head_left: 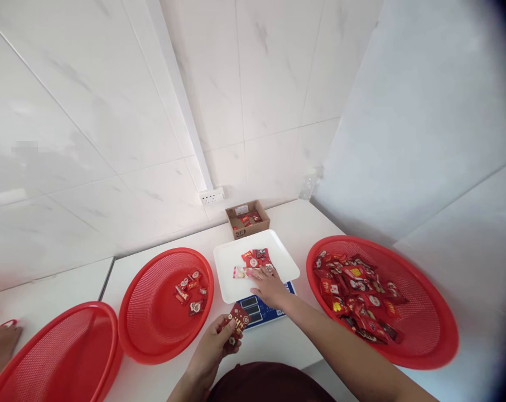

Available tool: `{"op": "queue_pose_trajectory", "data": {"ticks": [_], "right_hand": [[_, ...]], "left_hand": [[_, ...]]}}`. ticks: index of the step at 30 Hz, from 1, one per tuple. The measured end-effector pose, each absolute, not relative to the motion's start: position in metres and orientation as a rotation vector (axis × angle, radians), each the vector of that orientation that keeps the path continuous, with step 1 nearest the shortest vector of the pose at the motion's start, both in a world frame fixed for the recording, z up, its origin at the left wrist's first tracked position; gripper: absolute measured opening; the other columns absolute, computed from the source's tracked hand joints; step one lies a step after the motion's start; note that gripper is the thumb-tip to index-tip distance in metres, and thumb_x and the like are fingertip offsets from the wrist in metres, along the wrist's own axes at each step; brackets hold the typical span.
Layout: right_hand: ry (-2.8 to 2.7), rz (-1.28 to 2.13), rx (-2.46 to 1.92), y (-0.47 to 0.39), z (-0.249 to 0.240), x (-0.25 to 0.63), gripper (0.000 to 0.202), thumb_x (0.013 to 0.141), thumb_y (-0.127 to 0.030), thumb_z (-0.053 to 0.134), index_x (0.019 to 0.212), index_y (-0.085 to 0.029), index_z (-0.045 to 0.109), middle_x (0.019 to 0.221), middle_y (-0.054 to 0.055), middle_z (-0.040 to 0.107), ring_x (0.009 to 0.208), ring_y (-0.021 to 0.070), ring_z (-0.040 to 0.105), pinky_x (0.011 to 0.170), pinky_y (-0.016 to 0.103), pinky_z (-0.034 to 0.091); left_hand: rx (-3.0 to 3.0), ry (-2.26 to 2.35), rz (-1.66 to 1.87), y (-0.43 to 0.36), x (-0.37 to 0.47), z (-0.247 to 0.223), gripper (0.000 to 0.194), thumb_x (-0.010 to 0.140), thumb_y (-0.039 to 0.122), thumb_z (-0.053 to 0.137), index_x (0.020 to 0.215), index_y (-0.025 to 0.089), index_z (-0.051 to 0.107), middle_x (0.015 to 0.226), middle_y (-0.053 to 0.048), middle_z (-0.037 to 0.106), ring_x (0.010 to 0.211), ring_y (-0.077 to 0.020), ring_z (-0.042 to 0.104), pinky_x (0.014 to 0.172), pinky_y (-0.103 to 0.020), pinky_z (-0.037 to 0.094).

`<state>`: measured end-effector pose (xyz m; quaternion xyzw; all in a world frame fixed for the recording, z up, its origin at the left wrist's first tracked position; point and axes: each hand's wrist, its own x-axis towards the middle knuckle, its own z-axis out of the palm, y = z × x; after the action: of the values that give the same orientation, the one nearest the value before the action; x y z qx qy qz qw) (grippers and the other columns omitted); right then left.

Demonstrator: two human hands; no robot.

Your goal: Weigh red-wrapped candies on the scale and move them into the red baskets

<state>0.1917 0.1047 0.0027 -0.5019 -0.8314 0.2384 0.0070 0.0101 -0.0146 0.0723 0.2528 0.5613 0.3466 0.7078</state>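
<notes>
My left hand (217,341) is closed round a dark red packet (238,324) with gold lettering and pale hexagon marks, held just in front of the scale. My right hand (269,286) reaches over the white tray (230,287) of a blue scale (259,312), fingers stretched out and thumb apart. Its fingertips touch a small heap of red snack packets (253,261) and lie beside a pink and white packet (239,272). What lies under those fingers is hidden.
On the right stands a red basket (439,312) of many red snack packets. Another red basket (146,312) on the left holds several. A further red basket (39,363) is nearer. Behind the tray sits a cardboard box (253,229) with packets. Another person's hand (1,343) shows far left.
</notes>
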Motion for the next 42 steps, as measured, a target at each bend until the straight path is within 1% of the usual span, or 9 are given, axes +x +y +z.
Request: {"op": "queue_pose_trajectory", "data": {"ticks": [7,11,15,19,24,26,30,36,42], "right_hand": [[-2.523,0.649,-1.732,0.118,0.007,0.181,0.052,0.085,-0.044,0.038,0.133,-0.024,0.041,0.14,0.009,0.039,0.125,0.0341,0.03,0.098,0.052,0.023],[-2.453,0.603,-1.773,0.12,0.01,0.186,0.046,0.087,-0.042,0.032,0.128,-0.025,0.045,0.141,0.009,0.036,0.124,0.031,0.032,0.093,0.048,0.029],[-2.258,0.514,-1.886,0.119,0.007,0.203,0.042,0.089,-0.033,0.028,0.121,-0.021,0.051,0.136,0.012,0.041,0.117,0.0293,0.036,0.086,0.043,0.036],[-2.258,0.542,-1.853,0.119,0.002,0.207,0.041,0.086,-0.025,0.034,0.121,-0.015,0.052,0.133,0.013,0.044,0.112,0.0282,0.04,0.087,0.036,0.036],[-2.316,0.572,-1.728,0.12,-0.001,0.191,0.037,0.084,-0.022,0.039,0.117,-0.018,0.056,0.129,0.008,0.048,0.11,0.0235,0.042,0.091,0.03,0.035],[-2.301,0.562,-1.725,0.122,-0.002,0.188,0.035,0.084,-0.024,0.039,0.114,-0.019,0.057,0.127,0.008,0.049,0.112,0.0238,0.041,0.091,0.031,0.035],[-2.249,0.544,-1.774,0.13,-0.004,0.191,0.04,0.083,-0.02,0.041,0.121,-0.018,0.051,0.13,0.01,0.046,0.117,0.0258,0.038,0.091,0.033,0.036],[-2.193,0.525,-1.852,0.138,-0.006,0.207,0.038,0.083,-0.018,0.039,0.118,-0.02,0.053,0.127,0.008,0.049,0.11,0.0219,0.045,0.087,0.029,0.038],[-2.137,0.464,-1.954,0.142,-0.001,0.21,0.038,0.084,-0.023,0.039,0.119,-0.017,0.053,0.128,0.013,0.047,0.109,0.0256,0.045,0.083,0.033,0.04]], "left_hand": [[0.525,1.254,0.775,-0.014,0.01,0.07,0.042,0.064,0.053,0.067,0.083,0.016,0.056,0.068,0.0,0.058,0.059,-0.0082,0.053,0.063,-0.024,0.039],[0.539,1.242,0.781,-0.01,0.012,0.074,0.042,0.065,0.052,0.067,0.084,0.016,0.057,0.069,0.0,0.058,0.059,-0.0083,0.053,0.063,-0.024,0.039],[0.531,1.24,0.784,-0.01,0.012,0.073,0.04,0.067,0.05,0.066,0.085,0.016,0.056,0.07,0.0,0.059,0.06,-0.0082,0.053,0.062,-0.024,0.039],[0.529,1.22,0.776,-0.01,0.012,0.073,0.039,0.068,0.049,0.066,0.084,0.016,0.056,0.069,0.0,0.058,0.06,-0.0085,0.053,0.062,-0.024,0.039],[0.546,1.222,0.768,-0.008,0.013,0.075,0.039,0.067,0.05,0.066,0.084,0.016,0.057,0.07,0.0,0.058,0.06,-0.0088,0.053,0.063,-0.024,0.038],[0.547,1.231,0.76,-0.007,0.012,0.075,0.04,0.067,0.051,0.066,0.084,0.016,0.056,0.069,0.0,0.058,0.06,-0.009,0.053,0.062,-0.024,0.038],[0.536,1.245,0.764,-0.01,0.008,0.073,0.04,0.068,0.05,0.065,0.085,0.016,0.056,0.07,0.0,0.058,0.059,-0.0086,0.053,0.062,-0.024,0.038],[0.525,1.242,0.782,-0.011,0.007,0.068,0.042,0.067,0.051,0.066,0.084,0.015,0.055,0.069,0.0,0.058,0.059,-0.0082,0.052,0.062,-0.024,0.038],[0.535,1.24,0.761,-0.009,0.01,0.067,0.043,0.065,0.052,0.066,0.084,0.015,0.056,0.068,0.0,0.058,0.058,-0.0085,0.052,0.061,-0.025,0.037]]}}
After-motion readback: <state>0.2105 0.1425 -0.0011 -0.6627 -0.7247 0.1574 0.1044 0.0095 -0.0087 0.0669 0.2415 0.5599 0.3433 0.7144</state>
